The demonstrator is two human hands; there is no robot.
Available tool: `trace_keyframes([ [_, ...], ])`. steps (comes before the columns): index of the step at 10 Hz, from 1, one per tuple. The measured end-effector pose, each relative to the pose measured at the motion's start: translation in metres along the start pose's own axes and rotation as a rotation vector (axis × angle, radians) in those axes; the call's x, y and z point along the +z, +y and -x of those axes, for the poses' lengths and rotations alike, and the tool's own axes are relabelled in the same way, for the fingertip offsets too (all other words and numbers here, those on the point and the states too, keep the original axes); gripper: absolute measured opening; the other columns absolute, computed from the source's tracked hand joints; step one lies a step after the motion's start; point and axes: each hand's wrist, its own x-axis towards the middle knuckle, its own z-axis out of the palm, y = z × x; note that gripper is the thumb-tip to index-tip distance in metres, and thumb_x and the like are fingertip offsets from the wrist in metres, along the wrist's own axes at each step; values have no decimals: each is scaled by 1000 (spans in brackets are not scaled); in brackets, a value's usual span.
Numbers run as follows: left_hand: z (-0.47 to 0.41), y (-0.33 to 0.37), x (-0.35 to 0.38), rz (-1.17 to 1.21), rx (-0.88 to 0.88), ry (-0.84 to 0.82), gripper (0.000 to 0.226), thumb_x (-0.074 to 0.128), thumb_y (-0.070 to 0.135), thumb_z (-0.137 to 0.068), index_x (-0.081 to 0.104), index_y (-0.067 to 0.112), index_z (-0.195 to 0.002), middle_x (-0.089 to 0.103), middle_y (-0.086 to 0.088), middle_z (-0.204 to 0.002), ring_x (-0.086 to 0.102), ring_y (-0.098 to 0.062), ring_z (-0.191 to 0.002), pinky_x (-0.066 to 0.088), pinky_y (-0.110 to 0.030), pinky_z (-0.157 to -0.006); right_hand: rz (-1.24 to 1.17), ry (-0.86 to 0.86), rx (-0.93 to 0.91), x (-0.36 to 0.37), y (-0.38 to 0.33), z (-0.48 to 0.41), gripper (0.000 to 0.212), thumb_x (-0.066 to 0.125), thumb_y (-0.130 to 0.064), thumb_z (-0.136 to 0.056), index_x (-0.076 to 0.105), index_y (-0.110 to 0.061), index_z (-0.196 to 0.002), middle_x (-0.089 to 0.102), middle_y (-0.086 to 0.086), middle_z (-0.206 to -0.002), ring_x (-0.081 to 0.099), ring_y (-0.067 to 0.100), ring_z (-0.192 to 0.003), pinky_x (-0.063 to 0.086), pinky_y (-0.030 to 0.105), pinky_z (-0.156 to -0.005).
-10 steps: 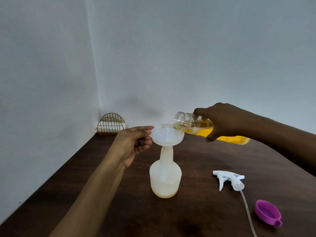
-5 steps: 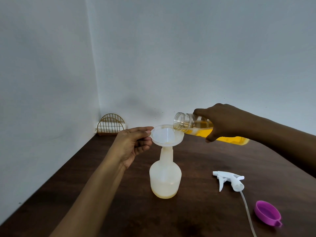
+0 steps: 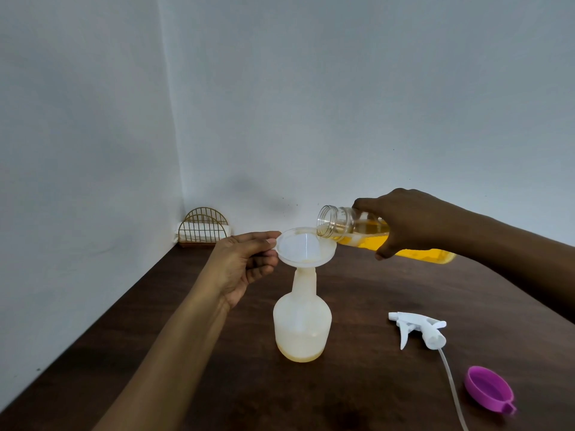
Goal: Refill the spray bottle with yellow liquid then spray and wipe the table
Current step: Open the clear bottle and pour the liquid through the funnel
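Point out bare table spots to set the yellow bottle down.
Free: the table in front of the spray bottle, and the far right stretch behind the trigger head. Crowded: near right, where trigger head, its tube and purple cap lie.

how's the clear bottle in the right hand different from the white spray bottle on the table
The clear bottle is see-through, tipped nearly flat in the right hand and holds plenty of yellow liquid. The white spray bottle is cloudy, stands upright on the table and has only a thin yellow layer at its base. The clear bottle's mouth is bare; the spray bottle's carries a funnel, steadied by the left hand. Both are uncapped.
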Motion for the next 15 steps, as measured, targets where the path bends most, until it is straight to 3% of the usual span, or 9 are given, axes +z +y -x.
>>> trace_keyframes([
  [6,1,1,0,7,-12,0,11,63,3,-83,71,5,-89,64,-2,-51,60,-6,-42,51,-15,-42,13,-4,-7,-1,0,-3,76,80,-43,-64,40,-33,-127,41,-13,-77,37,13,-82,31,29,-60],
  [7,1,1,0,12,-10,0,10,62,3,-83,71,5,-88,64,-3,-51,60,-6,-42,51,-16,-42,8,-6,-6,-1,1,-3,76,80,-43,-64,40,-33,-127,49,-10,-83,38,13,-82,33,29,-62],
  [9,1,1,0,14,-13,-1,11,63,3,-82,72,6,-87,65,-3,-52,61,-7,-42,51,-15,-43,18,-4,-6,-1,1,-2,75,80,-42,-63,40,-33,-126,42,-13,-76,38,14,-81,31,29,-60],
  [12,1,0,-1,15,-13,-8,11,63,4,-81,71,6,-88,64,-3,-52,60,-6,-42,51,-15,-42,30,-17,-3,-2,0,-2,75,79,-43,-64,39,-33,-127,51,-7,-86,37,14,-81,32,29,-61],
  [15,-1,0,-1,12,-14,-7,11,63,4,-82,72,6,-88,64,-2,-51,60,-6,-42,50,-15,-42,37,-18,-10,-3,0,-3,74,79,-44,-64,39,-33,-126,43,-11,-80,37,14,-82,30,29,-59],
])
